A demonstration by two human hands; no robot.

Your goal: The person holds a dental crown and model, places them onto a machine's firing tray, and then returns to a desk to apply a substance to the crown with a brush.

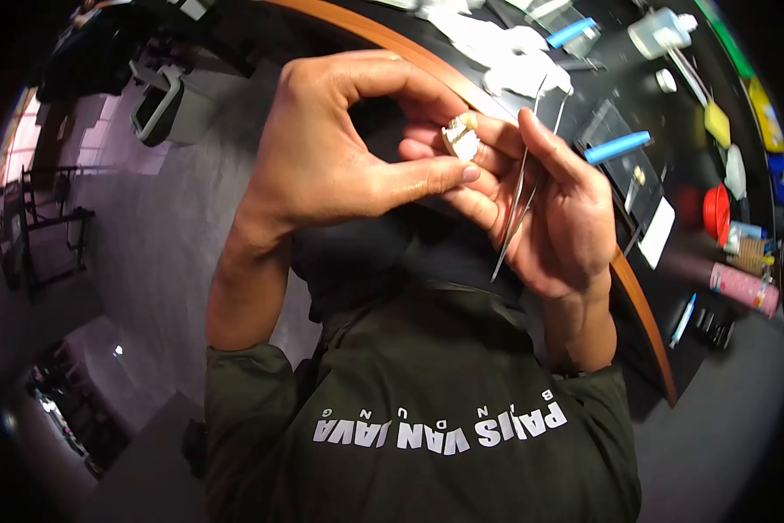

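Note:
A small chunky piece (461, 139), white with a yellowish, tooth-like top, is pinched between the thumb and index finger of my left hand (309, 148). My right hand (571, 205) is turned palm up. Its fingers reach behind the piece, close to my left fingertips. A pair of slim metal tweezers (516, 200) lies across that palm, held in by the thumb, with its two prongs spread toward the table. Both hands are raised in front of my dark green shirt (444, 375), near the table edge.
The black table (614, 83) has a curved wooden edge (374, 30). On it lie crumpled white tissue (497, 48), a clear bottle (661, 35), a blue-handled tool (619, 146), a red round item (716, 213) and a pink cylinder (744, 289). A grey bin (158, 109) stands at left.

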